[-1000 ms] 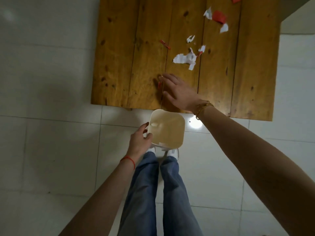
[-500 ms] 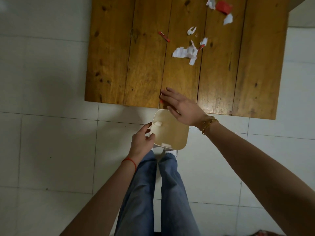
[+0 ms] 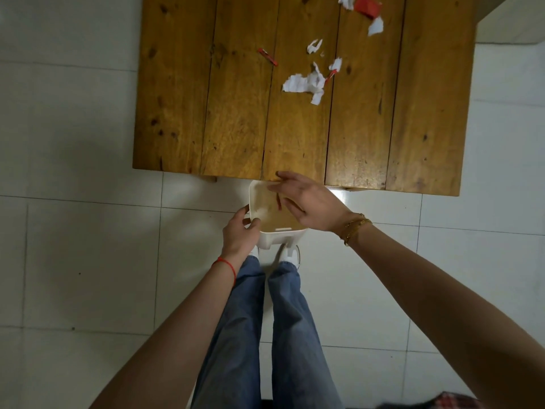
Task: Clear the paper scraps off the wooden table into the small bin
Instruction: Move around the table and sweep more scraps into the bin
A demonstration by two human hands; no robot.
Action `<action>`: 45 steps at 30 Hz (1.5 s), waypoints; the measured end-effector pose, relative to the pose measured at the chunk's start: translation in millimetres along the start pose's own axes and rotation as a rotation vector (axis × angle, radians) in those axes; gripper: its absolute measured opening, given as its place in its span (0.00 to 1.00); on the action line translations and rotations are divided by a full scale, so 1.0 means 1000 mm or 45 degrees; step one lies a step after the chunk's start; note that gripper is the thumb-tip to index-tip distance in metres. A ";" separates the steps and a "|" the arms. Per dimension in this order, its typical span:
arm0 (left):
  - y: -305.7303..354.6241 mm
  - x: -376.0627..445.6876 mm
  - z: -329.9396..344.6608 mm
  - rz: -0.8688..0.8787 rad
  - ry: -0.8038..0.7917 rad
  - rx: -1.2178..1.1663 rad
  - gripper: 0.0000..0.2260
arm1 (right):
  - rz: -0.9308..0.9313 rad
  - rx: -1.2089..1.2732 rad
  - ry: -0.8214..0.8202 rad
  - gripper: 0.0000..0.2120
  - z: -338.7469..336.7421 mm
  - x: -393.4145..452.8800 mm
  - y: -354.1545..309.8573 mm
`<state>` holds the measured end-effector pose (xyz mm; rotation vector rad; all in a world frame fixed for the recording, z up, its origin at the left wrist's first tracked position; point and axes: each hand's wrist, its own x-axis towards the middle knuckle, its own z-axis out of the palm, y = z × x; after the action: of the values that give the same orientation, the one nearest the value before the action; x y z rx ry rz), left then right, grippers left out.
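My left hand (image 3: 239, 234) grips the left rim of the small white bin (image 3: 267, 242), held just below the near edge of the wooden table (image 3: 236, 119). My right hand (image 3: 306, 199) hovers over the bin's mouth with fingers spread. A thin red paper strip (image 3: 278, 201) is in the air beneath its fingers, inside the bin's opening. On the table's far half lie torn white scraps (image 3: 306, 84), a small red strip (image 3: 267, 57), and a red piece with white scraps (image 3: 367, 7) at the top edge.
White floor tiles surround the table. My legs in blue jeans and white shoes (image 3: 290, 253) stand directly below the bin. A checked cloth (image 3: 454, 401) shows at the bottom right corner.
My right hand swept a red strip from the table's middle to its near edge, then over the bin, where the strip has left the fingers. The bin stayed at the table edge.
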<state>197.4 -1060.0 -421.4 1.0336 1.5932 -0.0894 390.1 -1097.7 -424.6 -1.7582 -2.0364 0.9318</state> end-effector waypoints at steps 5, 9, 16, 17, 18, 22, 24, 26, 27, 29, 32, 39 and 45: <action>0.002 0.002 0.005 0.004 -0.003 0.000 0.19 | 0.078 -0.017 0.223 0.19 -0.015 0.002 0.004; 0.005 0.004 0.006 0.014 -0.016 -0.003 0.19 | 0.351 -0.111 0.354 0.25 -0.045 0.030 0.028; 0.006 0.011 0.006 0.030 -0.046 -0.003 0.20 | 0.537 -0.199 0.223 0.29 -0.087 0.091 0.079; 0.006 0.011 0.005 0.036 -0.048 -0.002 0.20 | 0.547 -0.194 0.195 0.29 -0.088 0.095 0.082; 0.006 0.011 0.004 0.045 -0.047 0.003 0.20 | 0.550 -0.188 0.156 0.28 -0.088 0.098 0.085; 0.005 0.010 0.002 0.083 -0.045 0.051 0.21 | 0.467 -0.170 0.097 0.28 -0.074 0.087 0.072; 0.006 0.008 0.000 0.084 -0.046 0.067 0.21 | 0.394 -0.172 0.049 0.28 -0.060 0.072 0.056; 0.007 0.006 -0.001 0.074 -0.042 0.082 0.21 | 0.304 -0.172 -0.004 0.27 -0.045 0.054 0.040; 0.008 0.005 -0.002 0.067 -0.041 0.086 0.21 | 0.259 -0.161 -0.028 0.27 -0.037 0.044 0.032; 0.010 0.003 -0.002 0.054 -0.048 0.089 0.21 | 0.180 -0.137 -0.085 0.27 -0.020 0.023 0.020; 0.012 0.001 -0.002 0.036 -0.059 0.085 0.21 | 0.107 -0.107 -0.165 0.27 0.001 -0.004 0.005; 0.013 -0.002 0.000 -0.005 -0.071 0.011 0.19 | -0.010 -0.035 -0.127 0.21 0.007 -0.032 -0.008; 0.014 0.000 0.002 -0.028 -0.074 0.024 0.20 | 0.325 -0.085 0.193 0.25 -0.047 0.018 0.034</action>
<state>207.8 -1052.1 -415.6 1.0193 1.5539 -0.1481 440.2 -1065.8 -414.4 -2.0924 -1.7979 0.7783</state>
